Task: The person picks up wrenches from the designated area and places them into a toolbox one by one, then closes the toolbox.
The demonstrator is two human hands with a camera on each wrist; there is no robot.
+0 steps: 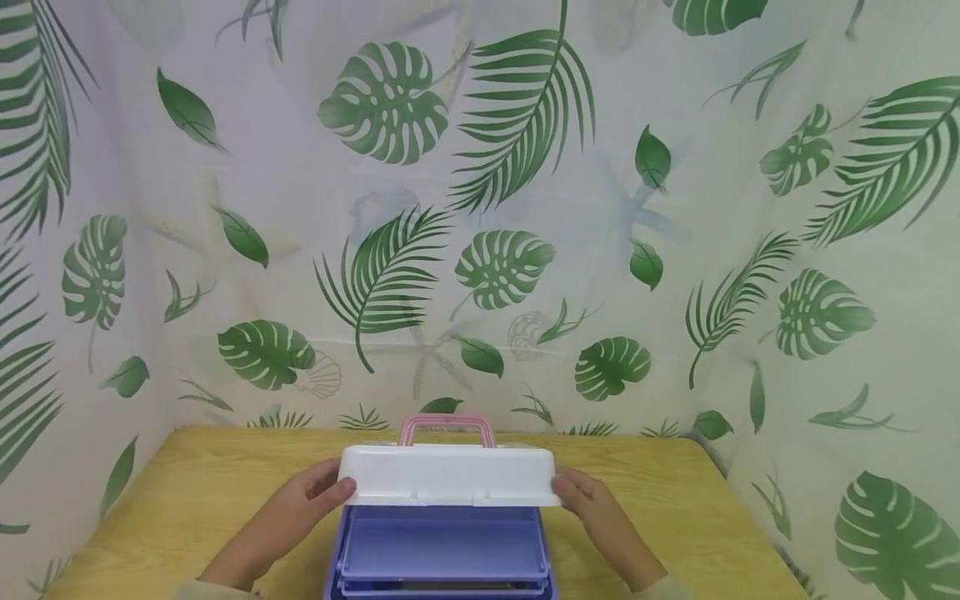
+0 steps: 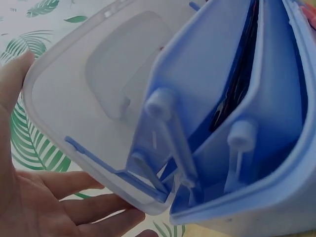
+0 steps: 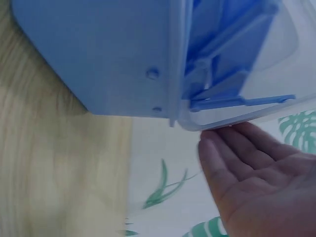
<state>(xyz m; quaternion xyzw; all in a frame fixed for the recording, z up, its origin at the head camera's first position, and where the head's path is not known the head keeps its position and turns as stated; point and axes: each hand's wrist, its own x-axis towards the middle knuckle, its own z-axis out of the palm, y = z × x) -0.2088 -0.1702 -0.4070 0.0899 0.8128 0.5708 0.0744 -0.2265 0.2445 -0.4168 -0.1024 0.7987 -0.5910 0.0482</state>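
Observation:
A blue-purple storage box [image 1: 336, 575] with tiered trays [image 1: 444, 546] stands at the table's front, its white lid [image 1: 450, 475] raised. My left hand [image 1: 300, 508] holds the lid's left end, thumb on the front edge and the other fingers behind. At the right end, my right hand [image 1: 600, 517] holds the lid; its extended fingers [image 3: 244, 148] touch the lid's outer edge in the right wrist view. A pink handle [image 1: 447, 421] rises from the lid. Hinge arms [image 2: 173, 133] join the trays and lid. Dark items [image 2: 234, 94] lie partly hidden between the trays.
The box stands on a wood-grain table [image 1: 675, 492]. Behind and beside the table hangs a white cloth [image 1: 525, 358] with green leaf prints. In the left wrist view, something red [image 2: 310, 14] shows at the upper right, too cropped to identify.

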